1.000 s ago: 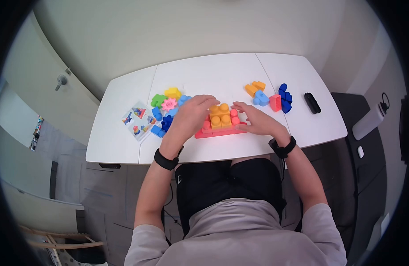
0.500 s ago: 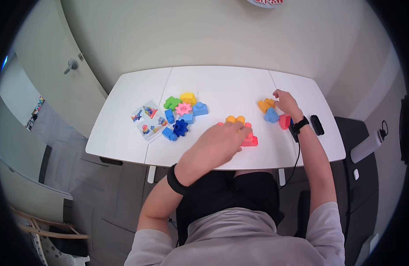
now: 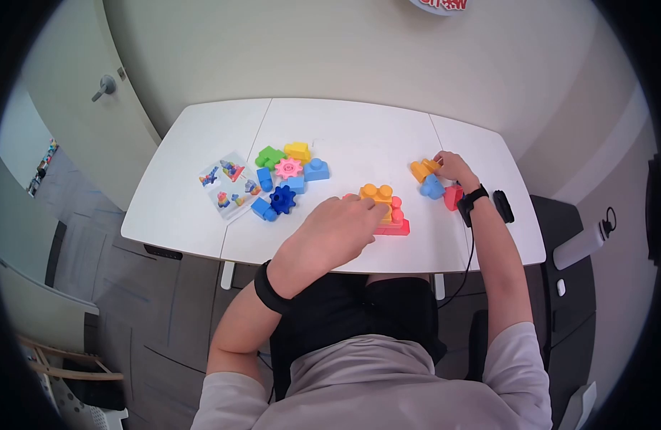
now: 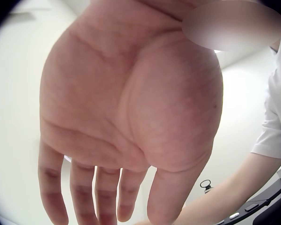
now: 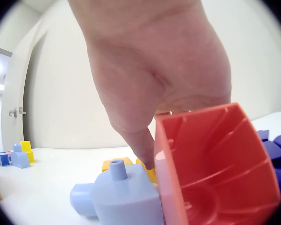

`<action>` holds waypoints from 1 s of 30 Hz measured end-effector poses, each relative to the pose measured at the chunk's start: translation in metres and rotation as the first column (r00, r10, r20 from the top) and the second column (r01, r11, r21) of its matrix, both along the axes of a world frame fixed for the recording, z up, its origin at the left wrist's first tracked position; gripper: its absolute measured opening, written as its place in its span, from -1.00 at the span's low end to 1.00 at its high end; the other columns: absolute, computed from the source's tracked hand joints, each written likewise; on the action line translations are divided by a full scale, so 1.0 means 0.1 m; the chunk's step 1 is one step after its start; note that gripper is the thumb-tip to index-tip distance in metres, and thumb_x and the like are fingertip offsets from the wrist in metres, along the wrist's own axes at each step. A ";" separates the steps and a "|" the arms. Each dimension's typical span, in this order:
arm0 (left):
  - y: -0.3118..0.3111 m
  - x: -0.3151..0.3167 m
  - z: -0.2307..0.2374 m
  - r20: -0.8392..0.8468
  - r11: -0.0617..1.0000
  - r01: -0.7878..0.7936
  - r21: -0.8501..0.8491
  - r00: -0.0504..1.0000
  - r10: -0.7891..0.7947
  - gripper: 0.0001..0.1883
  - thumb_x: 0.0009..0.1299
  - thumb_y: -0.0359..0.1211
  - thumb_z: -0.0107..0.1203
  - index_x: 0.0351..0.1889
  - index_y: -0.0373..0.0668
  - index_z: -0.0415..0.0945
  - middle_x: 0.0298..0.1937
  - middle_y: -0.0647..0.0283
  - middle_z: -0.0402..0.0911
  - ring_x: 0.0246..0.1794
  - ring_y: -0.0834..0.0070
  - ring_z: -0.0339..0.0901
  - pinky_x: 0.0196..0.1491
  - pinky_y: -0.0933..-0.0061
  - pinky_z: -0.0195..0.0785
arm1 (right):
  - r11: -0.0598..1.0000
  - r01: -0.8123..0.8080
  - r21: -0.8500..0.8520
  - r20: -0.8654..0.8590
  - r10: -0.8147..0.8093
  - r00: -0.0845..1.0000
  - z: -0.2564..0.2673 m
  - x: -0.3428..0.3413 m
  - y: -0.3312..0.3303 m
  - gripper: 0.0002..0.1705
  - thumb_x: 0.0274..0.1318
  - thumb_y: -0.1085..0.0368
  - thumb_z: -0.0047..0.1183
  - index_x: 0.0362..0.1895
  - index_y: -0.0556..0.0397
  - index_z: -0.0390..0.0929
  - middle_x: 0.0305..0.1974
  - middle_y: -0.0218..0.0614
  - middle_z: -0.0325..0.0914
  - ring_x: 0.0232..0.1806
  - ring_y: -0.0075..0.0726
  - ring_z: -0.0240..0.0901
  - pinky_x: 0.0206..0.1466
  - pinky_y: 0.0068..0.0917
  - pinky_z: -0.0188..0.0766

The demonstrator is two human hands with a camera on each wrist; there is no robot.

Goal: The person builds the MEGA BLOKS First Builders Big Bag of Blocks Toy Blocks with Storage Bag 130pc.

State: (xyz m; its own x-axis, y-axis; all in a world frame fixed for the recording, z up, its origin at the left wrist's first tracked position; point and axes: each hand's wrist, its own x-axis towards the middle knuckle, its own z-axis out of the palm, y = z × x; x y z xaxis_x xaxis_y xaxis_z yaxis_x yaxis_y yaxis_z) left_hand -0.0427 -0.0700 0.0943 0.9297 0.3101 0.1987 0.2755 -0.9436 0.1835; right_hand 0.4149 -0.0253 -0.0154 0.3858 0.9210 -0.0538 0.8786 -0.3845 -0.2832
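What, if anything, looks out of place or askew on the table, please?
The loose red block near the right hand looks tipped: it lies on its side, hollow underside facing sideways. Nothing visible looks spilled or damaged.

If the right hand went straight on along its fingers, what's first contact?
Probably the orange blocks, right at the right hand's fingertips; one finger may be touching one, but depth is unclear.

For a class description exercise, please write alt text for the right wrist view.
A person's right hand reaches down to orange blocks behind a hollow red block and a light blue block on a white table. Dark blue blocks sit at right.
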 end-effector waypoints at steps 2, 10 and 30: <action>0.03 0.00 0.03 -0.030 0.999 -0.037 -0.028 0.999 0.036 -0.49 0.36 -0.37 0.36 0.27 -0.20 0.53 0.00 0.09 0.71 0.09 0.11 0.67 0.06 0.15 0.58 | 0.997 -0.061 0.049 0.058 0.058 0.997 -0.03 0.00 0.01 -0.51 -0.02 0.30 0.45 0.06 0.09 0.70 -0.09 -0.09 0.79 -0.03 -0.06 0.75 0.10 -0.26 0.65; 0.17 -0.09 0.07 -0.017 0.987 -0.131 -0.098 0.991 0.130 -0.52 0.42 -0.34 0.28 0.30 -0.17 0.53 0.03 0.07 0.70 0.10 0.08 0.66 0.09 0.13 0.56 | 0.931 0.031 0.363 0.050 -0.053 0.997 0.29 -0.39 -0.09 -0.48 0.10 0.26 0.38 0.15 0.09 0.61 -0.11 -0.02 0.77 -0.07 0.01 0.75 0.06 -0.24 0.65; 0.39 0.22 -0.40 0.065 0.993 -0.122 -0.006 0.990 0.122 -0.48 0.39 -0.49 0.17 0.35 -0.12 0.53 0.38 0.20 0.62 0.23 0.14 0.64 0.16 0.15 0.60 | 0.838 -0.364 0.407 -0.213 0.475 0.854 0.53 -1.75 -1.03 -0.45 0.30 0.34 0.28 0.33 -0.10 0.43 0.05 -0.21 0.73 0.12 -0.16 0.70 0.18 -0.29 0.63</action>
